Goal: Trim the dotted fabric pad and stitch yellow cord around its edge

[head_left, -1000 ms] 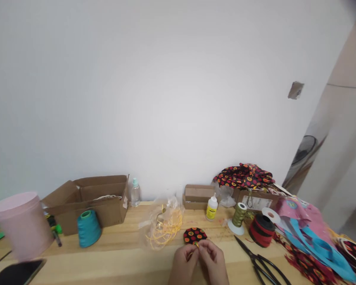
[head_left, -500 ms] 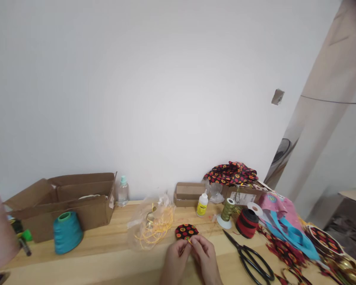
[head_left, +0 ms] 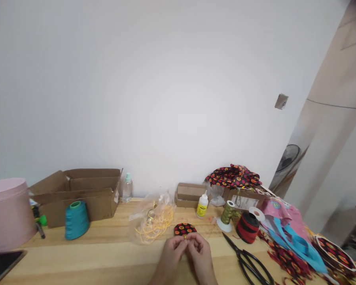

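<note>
My left hand (head_left: pixel 172 250) and my right hand (head_left: pixel 199 248) meet low in the centre of the head view, just above the table. Fingertips of both are pinched together around a short bit of yellow cord (head_left: pixel 185 237). Right behind the fingertips is a rounded black fabric piece (head_left: pixel 185 228) with red and orange spots; its near edge is hidden by my fingers, so I cannot tell whether the cord is fixed to it. Large black scissors (head_left: pixel 245 259) lie to the right of my right hand. A clear plastic bag with yellow cord (head_left: pixel 156 223) lies beyond my left hand.
A glue bottle (head_left: pixel 202 206), a green thread spool (head_left: pixel 228 213) and a red-and-black spool (head_left: pixel 247 227) stand behind the scissors. Fabric scraps and blue ribbon (head_left: pixel 299 245) crowd the right. Leftward are a teal thread cone (head_left: pixel 77 221), a cardboard box (head_left: pixel 86 204), a pink tub (head_left: pixel 10 213) and a phone (head_left: pixel 2 265).
The view has turned slightly, showing more of the pink tub and phone at left. My hands have shifted a little left and drawn closer together, still pinching the yellow cord.
</note>
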The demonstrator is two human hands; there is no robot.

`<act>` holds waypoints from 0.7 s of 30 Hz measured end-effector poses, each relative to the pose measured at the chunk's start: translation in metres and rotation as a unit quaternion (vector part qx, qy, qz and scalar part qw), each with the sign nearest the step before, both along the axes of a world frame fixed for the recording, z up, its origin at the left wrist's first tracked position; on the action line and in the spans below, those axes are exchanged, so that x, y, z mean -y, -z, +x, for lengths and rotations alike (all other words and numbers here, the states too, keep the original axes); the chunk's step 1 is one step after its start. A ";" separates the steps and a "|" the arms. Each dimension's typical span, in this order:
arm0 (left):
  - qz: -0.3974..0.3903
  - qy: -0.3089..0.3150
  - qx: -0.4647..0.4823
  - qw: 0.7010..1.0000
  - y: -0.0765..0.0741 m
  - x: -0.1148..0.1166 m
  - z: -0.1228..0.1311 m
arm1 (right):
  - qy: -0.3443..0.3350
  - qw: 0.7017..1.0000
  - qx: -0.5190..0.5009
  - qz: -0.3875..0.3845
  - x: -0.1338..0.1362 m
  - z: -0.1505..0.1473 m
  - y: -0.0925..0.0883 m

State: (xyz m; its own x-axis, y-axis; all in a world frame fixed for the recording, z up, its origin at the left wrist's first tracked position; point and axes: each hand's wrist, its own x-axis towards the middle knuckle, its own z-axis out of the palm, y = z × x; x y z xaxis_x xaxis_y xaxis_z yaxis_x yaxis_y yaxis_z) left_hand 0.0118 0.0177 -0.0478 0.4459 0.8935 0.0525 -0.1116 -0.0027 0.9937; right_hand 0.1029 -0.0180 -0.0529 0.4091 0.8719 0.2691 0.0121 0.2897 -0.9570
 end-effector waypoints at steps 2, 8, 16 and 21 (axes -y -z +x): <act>0.005 0.000 0.000 1.000 0.003 -0.001 0.001 | -0.001 1.000 0.000 0.002 0.000 -0.001 -0.001; 0.038 -0.001 0.002 0.999 0.003 -0.001 0.001 | 0.000 1.000 -0.003 0.000 -0.001 -0.001 -0.004; 0.013 -0.002 0.000 1.000 0.004 -0.003 0.002 | -0.006 1.000 0.003 0.005 0.002 0.000 -0.005; -0.043 0.003 0.018 0.999 0.003 -0.007 0.001 | -0.009 1.000 -0.017 0.004 0.001 0.000 -0.004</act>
State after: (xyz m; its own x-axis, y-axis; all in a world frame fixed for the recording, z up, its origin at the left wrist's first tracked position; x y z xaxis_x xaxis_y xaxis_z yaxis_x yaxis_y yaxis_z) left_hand 0.0125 0.0243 -0.0505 0.4499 0.8930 -0.0083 -0.1474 0.0834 0.9855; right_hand 0.1033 -0.0190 -0.0491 0.4022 0.8771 0.2625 -0.0254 0.2972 -0.9545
